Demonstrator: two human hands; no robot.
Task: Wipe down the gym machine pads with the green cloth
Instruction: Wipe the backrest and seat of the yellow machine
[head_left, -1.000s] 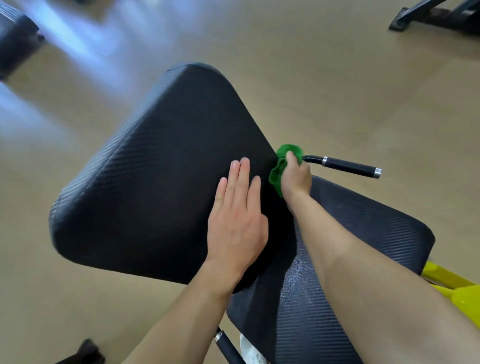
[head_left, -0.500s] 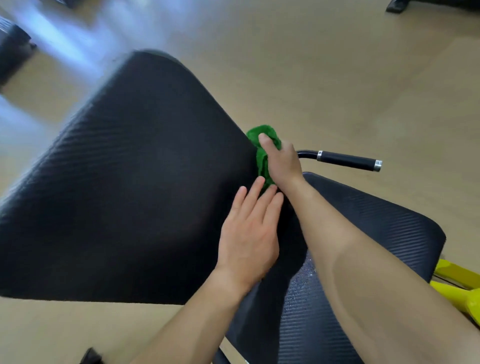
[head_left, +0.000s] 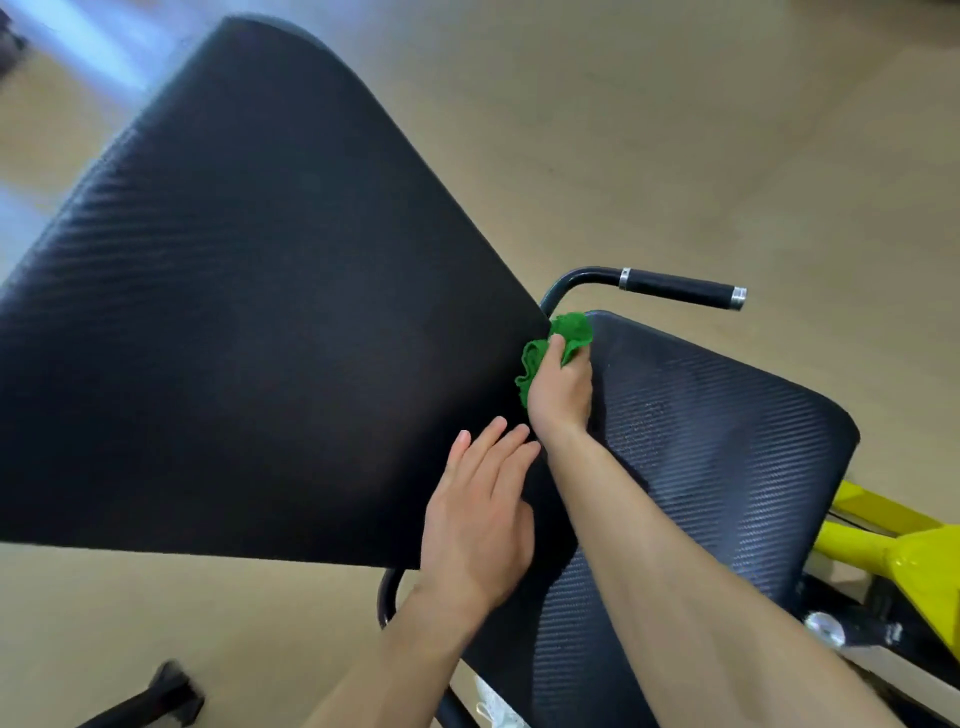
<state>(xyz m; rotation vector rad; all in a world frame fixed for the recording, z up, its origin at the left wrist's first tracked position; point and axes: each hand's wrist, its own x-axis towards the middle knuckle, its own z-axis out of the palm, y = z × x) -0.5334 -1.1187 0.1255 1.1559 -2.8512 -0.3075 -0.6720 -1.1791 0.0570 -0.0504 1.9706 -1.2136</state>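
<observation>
Right hand (head_left: 561, 387) clutches bunched green cloth (head_left: 563, 338), pressed into crease at lower right edge of large black textured back pad (head_left: 249, 291), beside black ribbed seat pad (head_left: 717, 447). Left hand (head_left: 480, 512) flat, fingers spread, bracing back pad. Best: firm pressure, follow edge, no gaps.

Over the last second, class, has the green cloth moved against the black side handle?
Yes. The green cloth in the right hand has slid down the back pad edge, from level with the side handle to below it.
</observation>
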